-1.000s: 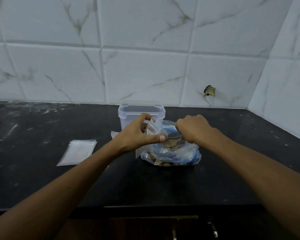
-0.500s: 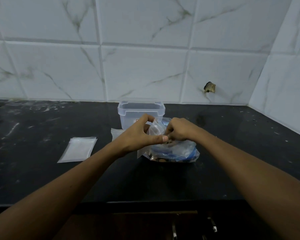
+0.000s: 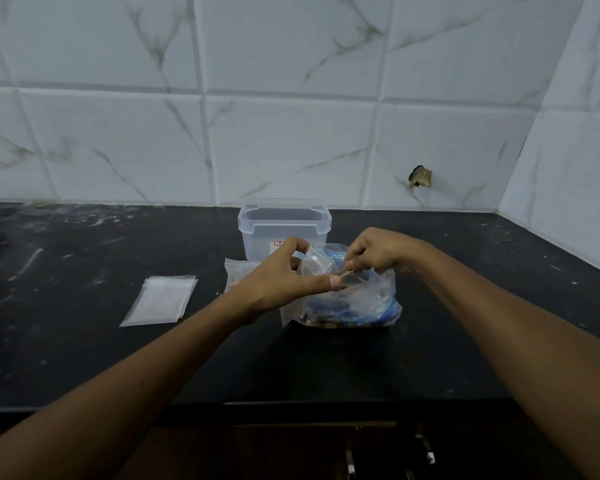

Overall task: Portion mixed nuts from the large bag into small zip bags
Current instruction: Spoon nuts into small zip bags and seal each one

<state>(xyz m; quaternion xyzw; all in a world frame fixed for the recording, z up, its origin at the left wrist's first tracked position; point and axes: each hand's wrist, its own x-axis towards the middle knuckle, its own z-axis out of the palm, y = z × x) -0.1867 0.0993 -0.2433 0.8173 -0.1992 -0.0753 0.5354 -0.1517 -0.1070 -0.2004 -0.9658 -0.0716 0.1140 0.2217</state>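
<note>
The large clear bag (image 3: pixel 364 306) with blue print lies on the black counter, nuts showing along its bottom edge. My left hand (image 3: pixel 284 275) pinches a small clear zip bag (image 3: pixel 315 264) and holds its mouth up over the large bag. My right hand (image 3: pixel 374 252) has its fingers curled and pinches a few nuts at the small bag's mouth. A small stack of empty zip bags (image 3: pixel 160 299) lies flat to the left. Another small bag (image 3: pixel 238 271) lies behind my left hand, partly hidden.
An open clear plastic container (image 3: pixel 284 226) stands just behind the bags, near the tiled wall. The black counter (image 3: pixel 84 358) runs to a front edge close to me, with cabinet handles (image 3: pixel 350 459) below. A tiled side wall closes the right.
My right hand came up out of the large bag and moved left to the small bag's mouth with nuts pinched in its fingers. My left hand has kept holding the small bag.
</note>
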